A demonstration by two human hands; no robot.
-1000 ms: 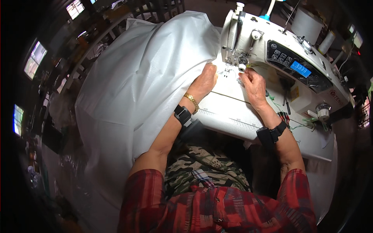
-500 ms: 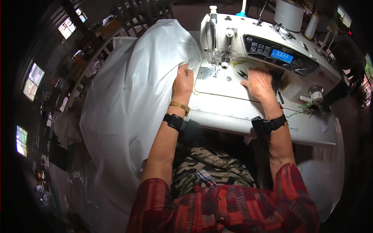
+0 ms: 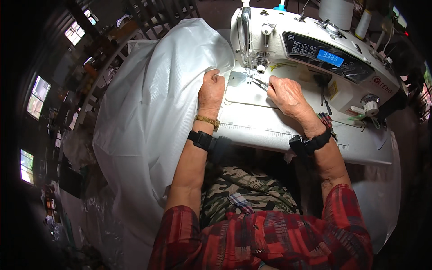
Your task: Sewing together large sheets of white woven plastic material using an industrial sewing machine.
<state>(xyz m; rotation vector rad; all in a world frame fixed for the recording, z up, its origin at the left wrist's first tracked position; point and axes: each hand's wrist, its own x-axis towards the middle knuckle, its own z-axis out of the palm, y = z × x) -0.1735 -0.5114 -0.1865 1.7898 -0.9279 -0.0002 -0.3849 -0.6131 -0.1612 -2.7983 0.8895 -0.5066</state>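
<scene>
A large white woven plastic sheet (image 3: pixel 153 103) spreads over the left side of the table, bunched into folds. Its right edge is pinched in the closed fingers of my left hand (image 3: pixel 210 94), just left of the sewing machine (image 3: pixel 275 23). My right hand (image 3: pixel 289 96) is closed around a small pair of thread snips (image 3: pixel 259 84); only the dark blades show, aimed left at the needle and presser foot (image 3: pixel 249 78). The palm hides the handles. I cannot tell whether the blades touch any thread.
Dark slender tools (image 3: pixel 323 92) lie on the machine bed under the arm. Yellow-green thread (image 3: pixel 283 65) lies behind the needle. A white thread cone (image 3: pixel 336 15) stands behind the machine. The ruler-marked table edge (image 3: pixel 261 132) runs in front of me.
My right hand has moved left from beneath the machine's arm, bringing the snips close to the needle. My left hand stays on the sheet's edge, almost unmoved.
</scene>
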